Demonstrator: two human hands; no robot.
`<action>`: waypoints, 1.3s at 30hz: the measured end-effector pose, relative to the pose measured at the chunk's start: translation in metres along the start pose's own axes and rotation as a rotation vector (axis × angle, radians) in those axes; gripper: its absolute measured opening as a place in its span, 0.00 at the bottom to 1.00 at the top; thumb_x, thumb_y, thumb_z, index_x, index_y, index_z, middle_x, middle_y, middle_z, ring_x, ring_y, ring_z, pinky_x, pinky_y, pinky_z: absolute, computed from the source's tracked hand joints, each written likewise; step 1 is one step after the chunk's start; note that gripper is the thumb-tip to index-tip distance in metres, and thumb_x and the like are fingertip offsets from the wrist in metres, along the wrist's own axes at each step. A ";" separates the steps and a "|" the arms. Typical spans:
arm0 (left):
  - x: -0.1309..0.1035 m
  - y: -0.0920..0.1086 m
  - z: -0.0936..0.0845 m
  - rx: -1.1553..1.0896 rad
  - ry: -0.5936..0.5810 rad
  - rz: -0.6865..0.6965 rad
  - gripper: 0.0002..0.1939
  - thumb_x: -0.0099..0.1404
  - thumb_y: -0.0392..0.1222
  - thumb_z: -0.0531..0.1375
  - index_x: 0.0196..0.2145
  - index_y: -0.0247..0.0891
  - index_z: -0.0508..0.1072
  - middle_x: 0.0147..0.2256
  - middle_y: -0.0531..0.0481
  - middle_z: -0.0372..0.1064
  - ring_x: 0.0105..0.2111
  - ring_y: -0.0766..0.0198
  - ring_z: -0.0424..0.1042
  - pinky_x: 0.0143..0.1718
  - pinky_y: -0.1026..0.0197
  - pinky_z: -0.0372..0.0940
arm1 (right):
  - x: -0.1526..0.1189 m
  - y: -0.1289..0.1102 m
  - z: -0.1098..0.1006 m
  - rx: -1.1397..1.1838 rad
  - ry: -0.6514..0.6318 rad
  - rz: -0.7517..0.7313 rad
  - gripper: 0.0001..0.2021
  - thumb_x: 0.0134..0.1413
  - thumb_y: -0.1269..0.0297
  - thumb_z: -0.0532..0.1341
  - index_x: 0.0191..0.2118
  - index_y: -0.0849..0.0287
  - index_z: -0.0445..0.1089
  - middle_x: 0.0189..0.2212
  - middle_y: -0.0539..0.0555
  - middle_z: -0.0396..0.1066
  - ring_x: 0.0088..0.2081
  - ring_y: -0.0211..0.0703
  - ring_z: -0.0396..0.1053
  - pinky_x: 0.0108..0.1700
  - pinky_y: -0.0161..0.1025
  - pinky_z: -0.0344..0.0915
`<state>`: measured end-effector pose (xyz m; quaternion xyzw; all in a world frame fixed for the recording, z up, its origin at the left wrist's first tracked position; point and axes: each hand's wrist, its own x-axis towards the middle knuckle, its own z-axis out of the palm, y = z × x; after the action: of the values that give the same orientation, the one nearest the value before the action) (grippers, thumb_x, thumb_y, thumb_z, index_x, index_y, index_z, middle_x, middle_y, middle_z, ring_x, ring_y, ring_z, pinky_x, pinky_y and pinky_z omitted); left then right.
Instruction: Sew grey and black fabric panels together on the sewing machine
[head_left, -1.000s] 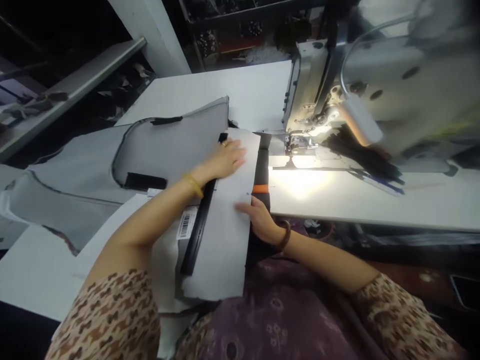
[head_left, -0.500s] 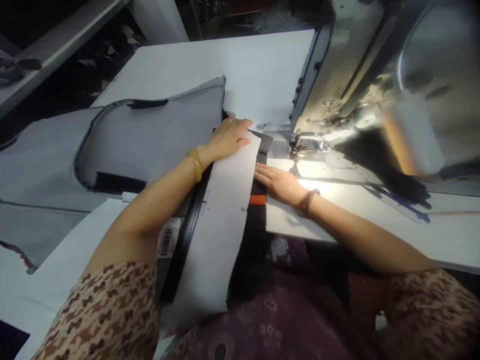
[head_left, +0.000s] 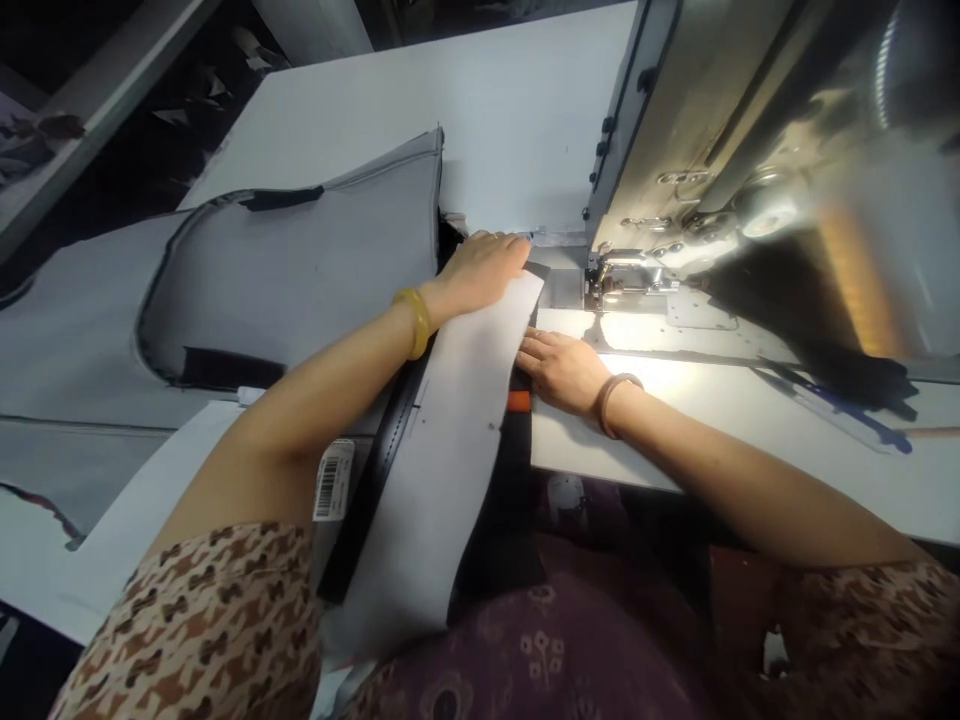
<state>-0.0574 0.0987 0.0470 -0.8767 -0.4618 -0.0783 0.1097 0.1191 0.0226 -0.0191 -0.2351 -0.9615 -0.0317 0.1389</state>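
My left hand (head_left: 487,270), with a yellow bangle at the wrist, is closed at the upper end of a light grey fabric strip (head_left: 457,420). Its fingers are bent together over the strip's edge. My right hand (head_left: 562,370) lies against the strip's right side, its fingertips tucked at black material (head_left: 517,460), and how they grip is hidden. A small orange piece (head_left: 517,401) shows just below those fingertips. Along the strip's left side runs a black stitched band (head_left: 375,480). A large grey fabric piece (head_left: 322,270) with black edging spreads to the left.
At the right stands a sewing machine (head_left: 697,150), its lit needle area (head_left: 630,280) right of my hands. A blue pen-like tool (head_left: 855,415) lies on the white table (head_left: 787,440). A barcode label (head_left: 333,480) is beside the black band.
My left hand has shifted slightly right with the strip's upper end, and its fingers have drawn together. The right hand's fingers are more bent. The camera view has shifted a little.
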 end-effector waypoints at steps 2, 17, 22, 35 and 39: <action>0.006 0.005 0.001 -0.008 -0.055 -0.012 0.07 0.68 0.37 0.52 0.39 0.33 0.69 0.36 0.43 0.69 0.40 0.54 0.70 0.46 0.53 0.62 | 0.000 -0.002 -0.001 -0.012 -0.035 0.031 0.14 0.55 0.74 0.52 0.45 0.69 0.71 0.44 0.65 0.71 0.52 0.53 0.65 0.48 0.48 0.68; -0.002 0.018 0.015 -0.130 -0.032 -0.068 0.07 0.64 0.34 0.51 0.36 0.36 0.69 0.31 0.47 0.70 0.32 0.59 0.70 0.33 0.59 0.59 | -0.015 -0.022 -0.011 -0.101 0.059 -0.076 0.12 0.61 0.75 0.50 0.37 0.62 0.71 0.32 0.57 0.70 0.36 0.44 0.64 0.33 0.40 0.58; -0.009 0.030 0.013 -0.042 -0.049 -0.046 0.08 0.64 0.32 0.50 0.36 0.35 0.68 0.30 0.45 0.70 0.32 0.57 0.70 0.33 0.58 0.58 | -0.024 -0.029 -0.010 -0.168 0.239 -0.083 0.15 0.62 0.76 0.49 0.34 0.62 0.73 0.45 0.60 0.69 0.45 0.48 0.63 0.41 0.45 0.62; -0.006 0.014 0.000 -0.278 -0.059 0.095 0.12 0.62 0.35 0.50 0.37 0.39 0.73 0.40 0.51 0.72 0.41 0.60 0.70 0.46 0.58 0.61 | -0.019 -0.027 -0.003 -0.145 0.041 -0.015 0.17 0.61 0.73 0.48 0.43 0.67 0.74 0.55 0.64 0.65 0.56 0.55 0.65 0.53 0.48 0.68; -0.005 0.010 0.000 -0.361 -0.061 0.068 0.10 0.61 0.38 0.54 0.39 0.38 0.73 0.41 0.52 0.72 0.41 0.61 0.70 0.45 0.60 0.62 | -0.018 -0.027 -0.006 -0.150 0.046 -0.013 0.16 0.60 0.72 0.49 0.44 0.69 0.73 0.55 0.67 0.65 0.55 0.57 0.65 0.53 0.50 0.67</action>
<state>-0.0514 0.0892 0.0446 -0.8992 -0.4135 -0.1294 -0.0607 0.1232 -0.0098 -0.0187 -0.2380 -0.9544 -0.1100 0.1429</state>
